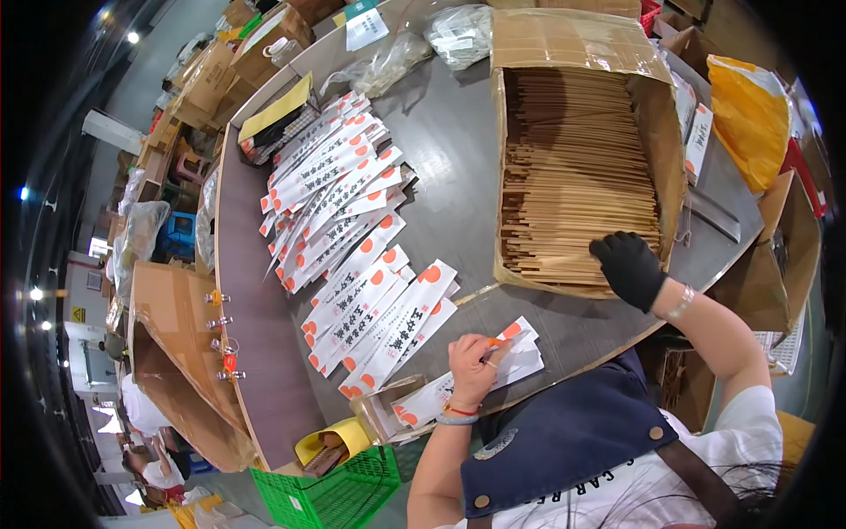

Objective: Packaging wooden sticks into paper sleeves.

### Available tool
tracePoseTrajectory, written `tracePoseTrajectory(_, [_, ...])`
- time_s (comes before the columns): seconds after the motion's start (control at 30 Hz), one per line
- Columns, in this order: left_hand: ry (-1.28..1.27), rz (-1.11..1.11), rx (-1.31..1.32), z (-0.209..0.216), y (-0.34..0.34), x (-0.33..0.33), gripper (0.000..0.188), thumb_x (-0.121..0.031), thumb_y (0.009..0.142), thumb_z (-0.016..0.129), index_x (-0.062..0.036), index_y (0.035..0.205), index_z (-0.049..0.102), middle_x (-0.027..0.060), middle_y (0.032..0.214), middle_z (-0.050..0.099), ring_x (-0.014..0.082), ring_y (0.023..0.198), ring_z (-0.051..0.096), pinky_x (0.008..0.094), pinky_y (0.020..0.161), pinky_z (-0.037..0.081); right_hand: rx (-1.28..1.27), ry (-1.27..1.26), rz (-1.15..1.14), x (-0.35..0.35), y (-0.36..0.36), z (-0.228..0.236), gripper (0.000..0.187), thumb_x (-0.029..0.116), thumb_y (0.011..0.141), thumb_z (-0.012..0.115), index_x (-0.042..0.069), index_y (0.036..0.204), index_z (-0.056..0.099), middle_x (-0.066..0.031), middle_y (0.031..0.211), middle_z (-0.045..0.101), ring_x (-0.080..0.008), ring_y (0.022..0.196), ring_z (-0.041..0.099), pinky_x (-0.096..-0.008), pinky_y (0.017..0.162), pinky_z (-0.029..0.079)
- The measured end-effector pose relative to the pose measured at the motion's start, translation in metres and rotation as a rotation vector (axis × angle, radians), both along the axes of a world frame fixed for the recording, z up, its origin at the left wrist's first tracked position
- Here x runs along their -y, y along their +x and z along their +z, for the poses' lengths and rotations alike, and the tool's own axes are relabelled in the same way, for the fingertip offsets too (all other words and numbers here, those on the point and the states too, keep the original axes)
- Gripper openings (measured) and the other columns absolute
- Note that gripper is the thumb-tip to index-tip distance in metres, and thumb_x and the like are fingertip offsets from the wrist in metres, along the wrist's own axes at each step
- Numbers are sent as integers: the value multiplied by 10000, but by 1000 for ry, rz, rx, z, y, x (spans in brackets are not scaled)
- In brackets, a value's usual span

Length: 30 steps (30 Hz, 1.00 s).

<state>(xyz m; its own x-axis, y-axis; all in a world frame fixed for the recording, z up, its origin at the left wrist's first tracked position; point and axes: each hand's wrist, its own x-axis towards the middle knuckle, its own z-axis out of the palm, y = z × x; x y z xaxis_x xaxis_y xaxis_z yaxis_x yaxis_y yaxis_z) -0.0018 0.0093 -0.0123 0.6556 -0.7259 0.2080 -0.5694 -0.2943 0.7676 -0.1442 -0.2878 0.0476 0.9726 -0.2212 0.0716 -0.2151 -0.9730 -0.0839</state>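
Note:
My left hand [474, 363], bare with bands on the wrist, pinches a white paper sleeve with an orange dot [515, 353] that lies on a small stack near the table's front edge. My right hand [629, 267] wears a black glove and reaches into the near corner of an open cardboard box [564, 44]. It rests on the densely packed wooden chopsticks [573, 167] that fill the box. A long spread of filled white sleeves with orange dots [348, 238] runs across the grey table [458, 150] to the left.
Clear plastic bags [458, 33] lie at the table's far end. An orange bag [749, 115] and more cartons stand at the right. A green plastic crate [339, 494] and a yellow-lined small box [330, 441] sit below the table's near edge. Large cardboard sheets [176, 353] lean at left.

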Motion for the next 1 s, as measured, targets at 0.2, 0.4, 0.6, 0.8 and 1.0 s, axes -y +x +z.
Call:
tracePoseTrajectory(0.2, [-42,-46,-59,4,2,-4,142,-204,793,776,-96,872,730,24,809,590,193,738,498,323,734,372,56,222,209,-30,-11,30,175,132,746,707,135,909,641,-66,764,581,-274,747,605,-404,669,472])
tracePoseTrajectory(0.4, [-5,-185,235,26,-6,21,162,-173,766,763,-115,907,707,19,858,642,203,785,585,347,728,401,-91,154,351,-58,-2,18,125,236,871,593,143,906,668,-94,794,658,-289,744,678,-417,609,531])
tracePoseTrajectory(0.6, [41,-223,519,61,6,28,133,-188,806,680,-123,921,657,22,821,628,200,753,605,363,669,429,28,1331,-264,-41,-13,-13,578,88,918,584,16,1452,374,-163,1184,599,-293,1044,638,-370,864,510])
tracePoseTrajectory(0.8, [140,-38,637,65,33,20,286,-161,795,689,-104,1075,681,73,951,632,281,912,585,418,783,433,434,434,-51,-14,21,-6,600,95,827,681,45,1378,449,-211,1378,461,-392,1327,405,-443,1083,359])
tracePoseTrajectory(1.0, [301,-57,-55,17,-4,-4,363,-247,703,812,-90,1012,703,101,971,619,309,912,569,417,816,453,279,154,-50,25,-4,-36,560,109,790,693,45,1309,492,-207,1316,507,-416,1233,471,-470,1040,403])
